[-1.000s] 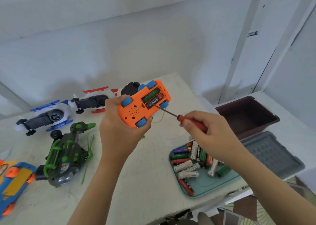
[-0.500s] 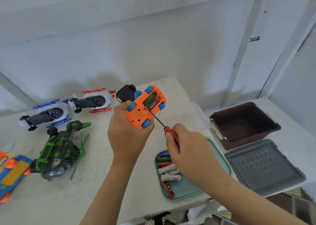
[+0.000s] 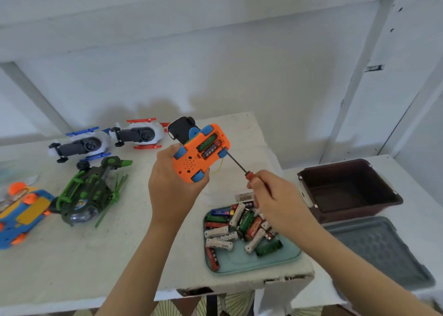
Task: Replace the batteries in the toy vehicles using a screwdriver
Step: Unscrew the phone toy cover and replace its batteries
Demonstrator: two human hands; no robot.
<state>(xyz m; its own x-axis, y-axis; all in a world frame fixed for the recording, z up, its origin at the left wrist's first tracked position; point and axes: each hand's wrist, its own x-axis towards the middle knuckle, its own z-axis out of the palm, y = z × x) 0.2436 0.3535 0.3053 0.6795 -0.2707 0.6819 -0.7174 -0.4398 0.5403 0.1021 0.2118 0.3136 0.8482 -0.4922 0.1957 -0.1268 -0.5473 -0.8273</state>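
- While the left hand (image 3: 172, 191) grips the orange toy car (image 3: 189, 167) upside down above the white table (image 3: 119, 255), its battery compartment stands open, with two batteries (image 3: 209, 146) inside.
- The right hand (image 3: 275, 203) holds the red-handled screwdriver (image 3: 248, 174) in curled fingers; the tip is at the car's right edge, by a blue wheel.
- Near, at the right, a teal tray (image 3: 275, 261) holds many loose batteries (image 3: 239, 227).
- At the left lie a green toy helicopter (image 3: 84, 195), a blue toy car (image 3: 21, 215) and, farther, two white toy aircraft (image 3: 81, 145).
- A brown bin (image 3: 347, 191) and a grey lid (image 3: 383, 248) are on the right, beside the table.
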